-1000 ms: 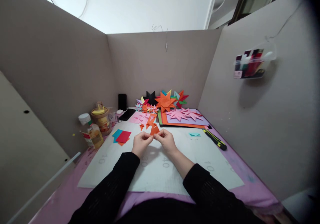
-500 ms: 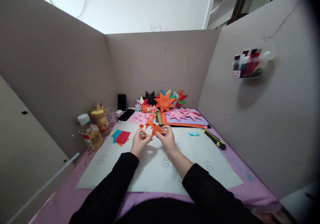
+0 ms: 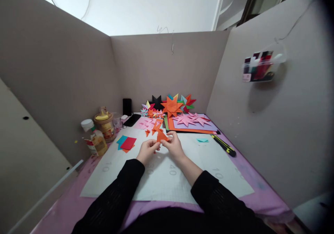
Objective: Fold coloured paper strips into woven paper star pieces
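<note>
A folded piece of orange paper [image 3: 162, 136] is held up between my two hands above the white mat [image 3: 167, 188]. My left hand [image 3: 149, 151] pinches its lower left side, and a bit of orange shows under those fingertips. On the right edge, my right hand [image 3: 174, 145] grips it between thumb and fingers. Just beyond lie several small folded orange pieces [image 3: 147, 132]. To the left of my hands is a stack of red, blue and orange paper squares [image 3: 128, 143]. A folded turquoise piece [image 3: 203, 140] rests to the right.
A yellow-and-black utility knife [image 3: 223, 145] lies on the right. Finished paper stars [image 3: 172, 106] stand at the back, with pink stars [image 3: 185, 119] on coloured sheets. Glue bottle [image 3: 96, 140], jar [image 3: 105, 124] and phone [image 3: 132, 120] are at the left. Grey panels [image 3: 167, 67] enclose the table.
The orange paper has turned so a point stands upward, and it has shifted slightly left. My left fingers have moved in to meet it; my right hand keeps its grip.
</note>
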